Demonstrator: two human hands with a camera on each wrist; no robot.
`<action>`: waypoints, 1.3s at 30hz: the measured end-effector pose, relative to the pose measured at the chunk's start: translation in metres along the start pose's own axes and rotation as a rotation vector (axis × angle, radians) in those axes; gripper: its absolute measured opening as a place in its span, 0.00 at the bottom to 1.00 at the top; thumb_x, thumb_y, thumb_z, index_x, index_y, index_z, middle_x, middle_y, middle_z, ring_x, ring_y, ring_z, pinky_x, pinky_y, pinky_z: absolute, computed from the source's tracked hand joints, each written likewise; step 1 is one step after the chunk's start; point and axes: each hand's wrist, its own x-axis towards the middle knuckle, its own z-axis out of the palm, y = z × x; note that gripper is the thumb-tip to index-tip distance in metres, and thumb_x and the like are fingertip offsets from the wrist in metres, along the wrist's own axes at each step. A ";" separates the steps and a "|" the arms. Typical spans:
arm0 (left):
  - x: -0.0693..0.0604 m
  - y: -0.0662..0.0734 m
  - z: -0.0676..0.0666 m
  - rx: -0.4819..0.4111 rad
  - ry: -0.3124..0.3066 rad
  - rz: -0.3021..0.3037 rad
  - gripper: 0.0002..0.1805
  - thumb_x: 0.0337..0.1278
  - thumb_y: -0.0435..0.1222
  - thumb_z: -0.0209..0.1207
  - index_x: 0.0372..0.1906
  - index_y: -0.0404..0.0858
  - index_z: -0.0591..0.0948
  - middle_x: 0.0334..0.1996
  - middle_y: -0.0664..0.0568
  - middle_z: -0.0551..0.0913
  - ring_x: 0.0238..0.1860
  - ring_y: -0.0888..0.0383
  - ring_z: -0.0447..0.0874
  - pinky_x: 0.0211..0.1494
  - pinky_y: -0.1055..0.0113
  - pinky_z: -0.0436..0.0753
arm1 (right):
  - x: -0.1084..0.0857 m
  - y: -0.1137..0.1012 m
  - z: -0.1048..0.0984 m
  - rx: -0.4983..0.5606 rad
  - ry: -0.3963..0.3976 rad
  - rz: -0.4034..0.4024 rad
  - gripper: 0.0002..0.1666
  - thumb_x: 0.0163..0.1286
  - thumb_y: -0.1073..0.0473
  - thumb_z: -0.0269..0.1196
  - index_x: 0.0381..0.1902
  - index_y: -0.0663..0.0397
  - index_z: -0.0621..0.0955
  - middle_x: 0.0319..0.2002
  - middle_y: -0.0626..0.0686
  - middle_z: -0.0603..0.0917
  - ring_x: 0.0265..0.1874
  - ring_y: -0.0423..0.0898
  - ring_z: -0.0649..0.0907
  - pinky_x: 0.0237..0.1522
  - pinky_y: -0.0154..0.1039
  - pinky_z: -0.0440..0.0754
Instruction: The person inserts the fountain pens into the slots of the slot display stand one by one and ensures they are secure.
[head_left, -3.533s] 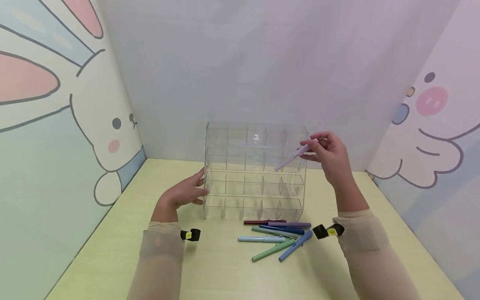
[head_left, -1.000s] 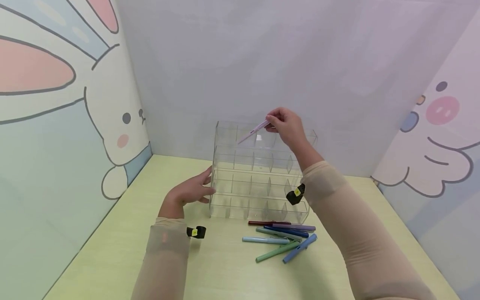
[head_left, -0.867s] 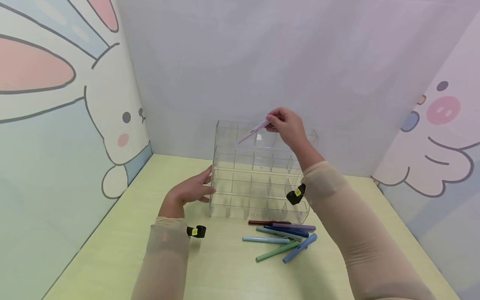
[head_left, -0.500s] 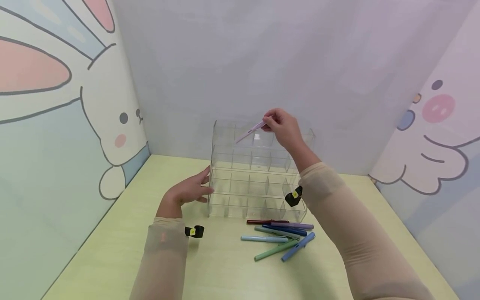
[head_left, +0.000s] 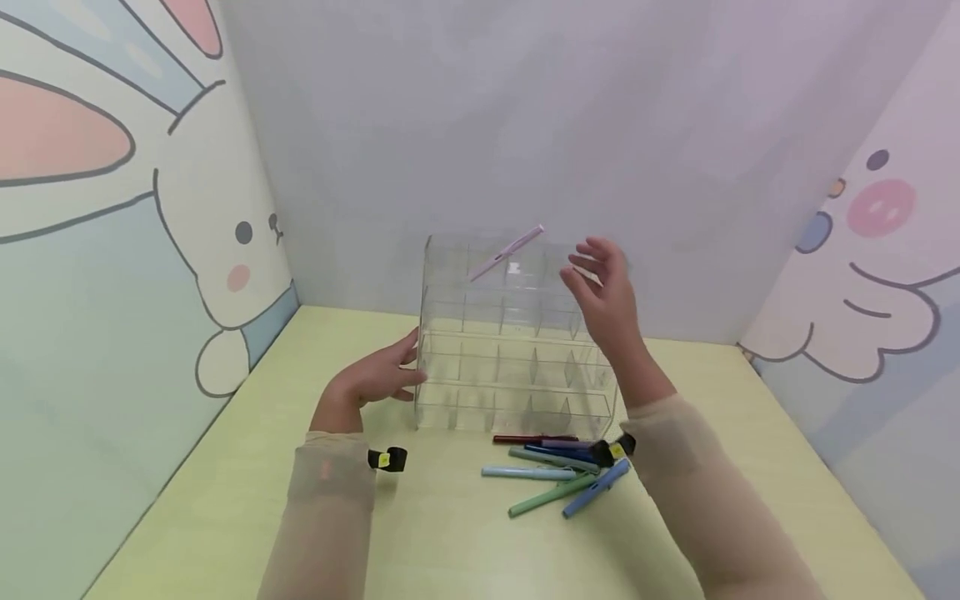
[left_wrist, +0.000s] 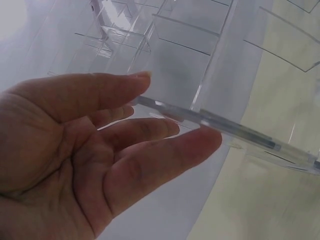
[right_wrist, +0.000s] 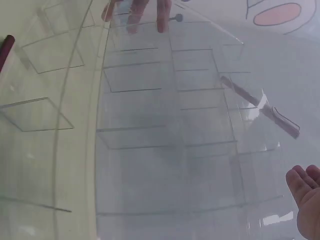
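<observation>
A pale lavender pen (head_left: 507, 252) leans at a slant in the top tier of a clear divided display rack (head_left: 517, 333), its upper end sticking out above the rack. In the right wrist view the pen (right_wrist: 262, 107) shows its clip, and no hand touches it. My right hand (head_left: 606, 292) is to the right of the pen, fingers loosely extended and holding nothing. At the rack's left side, my left hand (head_left: 378, 375) rests fingertips and thumb against the clear side panel. The left wrist view shows these fingers (left_wrist: 170, 150) fairly straight along the panel's edge.
Several capped pens lie in a loose pile before the rack's right half, including a dark red pen (head_left: 517, 439), a light blue pen (head_left: 525, 472), a green pen (head_left: 547, 497) and a blue pen (head_left: 596, 490). A grey wall (head_left: 480, 125) stands behind.
My right hand carried the lavender pen left and up to the rack's top tier, then let go and drew back to the right. My left hand stayed at the rack's side.
</observation>
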 end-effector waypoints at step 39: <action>0.000 -0.004 -0.003 -0.007 -0.033 0.026 0.48 0.71 0.36 0.55 0.75 0.73 0.38 0.78 0.44 0.51 0.71 0.39 0.64 0.61 0.48 0.80 | -0.127 0.063 -0.091 -0.544 -0.884 0.780 0.19 0.62 0.60 0.69 0.48 0.58 0.77 0.41 0.54 0.80 0.35 0.51 0.81 0.39 0.48 0.84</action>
